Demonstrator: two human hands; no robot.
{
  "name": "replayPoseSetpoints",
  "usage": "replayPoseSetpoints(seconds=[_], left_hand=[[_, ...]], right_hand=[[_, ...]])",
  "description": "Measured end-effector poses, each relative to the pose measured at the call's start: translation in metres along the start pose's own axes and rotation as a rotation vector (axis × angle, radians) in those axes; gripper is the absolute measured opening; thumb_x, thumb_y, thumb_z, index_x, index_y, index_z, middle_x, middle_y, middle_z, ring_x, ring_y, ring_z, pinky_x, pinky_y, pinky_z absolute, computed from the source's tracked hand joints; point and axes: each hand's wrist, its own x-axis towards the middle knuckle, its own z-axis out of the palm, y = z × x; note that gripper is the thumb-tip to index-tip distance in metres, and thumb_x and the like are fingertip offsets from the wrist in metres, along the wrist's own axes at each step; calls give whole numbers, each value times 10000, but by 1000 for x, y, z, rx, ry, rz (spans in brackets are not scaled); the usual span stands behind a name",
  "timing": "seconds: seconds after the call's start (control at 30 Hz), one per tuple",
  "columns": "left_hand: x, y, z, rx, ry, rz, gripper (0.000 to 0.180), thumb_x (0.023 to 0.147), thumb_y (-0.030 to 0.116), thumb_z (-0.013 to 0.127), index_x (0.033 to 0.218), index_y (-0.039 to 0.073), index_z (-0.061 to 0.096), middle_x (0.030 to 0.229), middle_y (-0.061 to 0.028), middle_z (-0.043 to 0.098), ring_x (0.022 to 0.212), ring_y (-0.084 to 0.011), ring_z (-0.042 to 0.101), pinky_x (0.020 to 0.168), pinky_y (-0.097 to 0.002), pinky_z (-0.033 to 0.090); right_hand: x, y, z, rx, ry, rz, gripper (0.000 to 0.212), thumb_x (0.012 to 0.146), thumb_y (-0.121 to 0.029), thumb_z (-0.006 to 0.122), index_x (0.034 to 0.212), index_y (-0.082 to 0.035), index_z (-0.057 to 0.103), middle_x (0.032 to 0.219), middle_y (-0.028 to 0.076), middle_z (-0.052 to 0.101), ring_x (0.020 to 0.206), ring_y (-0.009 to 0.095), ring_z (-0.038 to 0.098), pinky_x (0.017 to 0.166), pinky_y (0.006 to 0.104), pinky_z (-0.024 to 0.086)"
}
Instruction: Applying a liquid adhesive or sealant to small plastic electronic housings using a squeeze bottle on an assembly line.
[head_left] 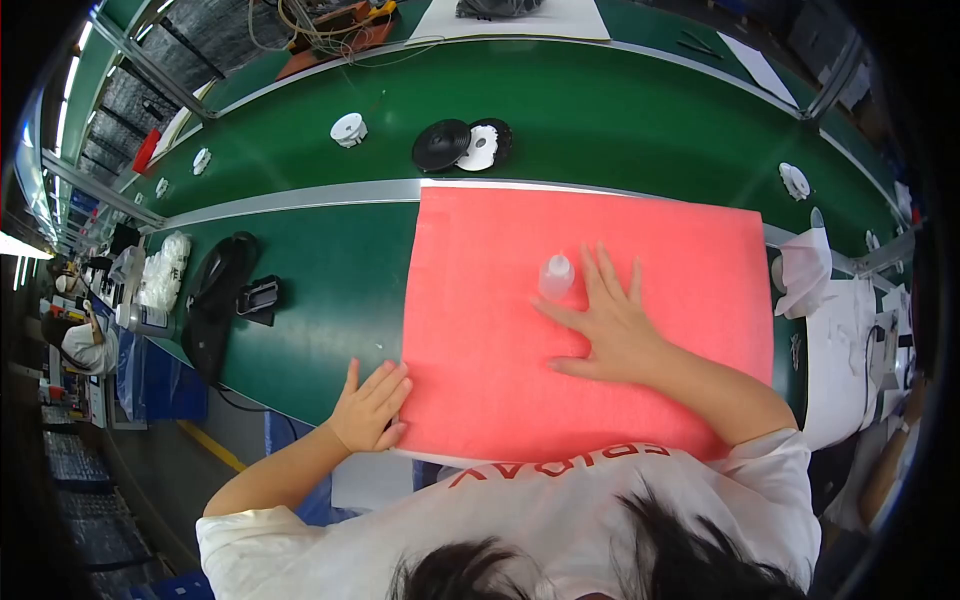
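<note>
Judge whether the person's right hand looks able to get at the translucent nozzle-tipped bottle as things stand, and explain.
Probably yes: the right hand is empty and spread over the pink sheet, its fingers close beside the translucent nozzle-tipped bottle, with nothing visible between them.

Factory workshop: green conveyor belt [620, 110] carrying white round parts [348, 130], metal framing [155, 68], co-worker [90, 345] beyond.

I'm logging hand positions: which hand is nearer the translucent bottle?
Right. The right hand is beside the bottle; the left hand is farther off, by the left edge of the pink sheet.
</note>
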Motion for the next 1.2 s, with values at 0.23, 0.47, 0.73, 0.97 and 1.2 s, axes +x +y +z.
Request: replayPoseSetpoints(seconds=[0.23, 0.47, 0.73, 0.97, 1.2], left_hand=[[17, 0, -2, -37, 82, -79, 624, 786, 322, 458, 1285, -34, 339, 1326, -252, 350, 1233, -413, 329, 1016, -604, 66], [36, -2, -6, -60, 83, -97, 637, 771, 300, 481, 1291, -37, 331, 1329, -256, 343, 1231, -420, 329, 1018, -589, 119], [50, 0, -2, -53, 86, -132, 639, 781, 301, 472, 1306, -29, 316, 1340, -252, 331, 1241, -415, 319, 1024, -573, 130], [58, -18, -2, -51, 26, -143, 665, 776, 292, 467, 1329, -22, 275, 1356, -240, 316, 1256, -408, 302, 1029, -573, 111], [234, -159, -74, 423, 376, -211, 687, 729, 161, 536, 1348, 36, 267, 1403, -133, 280, 1302, -314, 245, 1036, -548, 155]], right_hand=[[9, 10, -9, 3, 85, 48, 734, 673, -574, 613, 1321, -318, 381, 1390, 339, 22, 1304, 488, -47, 921, 707, 27], [27, 29, -5, -30, 179, -48, 770, 692, -516, 616, 1355, -252, 327, 1367, 290, 173, 1314, 448, 55, 923, 710, 62], [40, 45, -38, -43, 453, -58, 757, 686, -342, 632, 1354, -181, 315, 1319, 252, 273, 1299, 413, 150, 961, 661, 41], [58, 108, -22, -126, 811, 237, 756, 676, -249, 625, 1352, -129, 309, 1315, 204, 290, 1273, 385, 192, 981, 624, 26], [78, 114, -15, -72, 875, 176, 696, 679, -154, 600, 1324, -129, 340, 1379, 209, 242, 1267, 382, 236, 980, 630, 31]])
